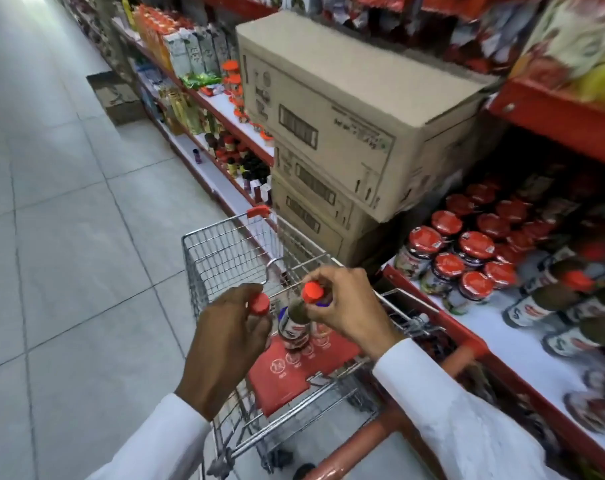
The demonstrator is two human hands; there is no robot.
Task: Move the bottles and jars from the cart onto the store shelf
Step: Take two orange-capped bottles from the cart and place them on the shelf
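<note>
Two hands over cart (pixel 225 258) | left hand (pixel 225 341): bottle (pixel 259 303), seemingly | right hand (pixel 346 306): bottle (pixel 296 327)

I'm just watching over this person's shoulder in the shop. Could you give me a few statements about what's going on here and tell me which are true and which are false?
1. Each hand holds a red-capped bottle. True: the left hand and the right hand each grip one.
2. The bottles are held over the floor. False: they are above the wire cart.
3. The shelf to the right already holds red-lidded jars. True.
4. One cardboard box lies flat on the floor beside the cart. False: several are stacked.
5. The person wears dark sleeves. False: they are white.
</note>
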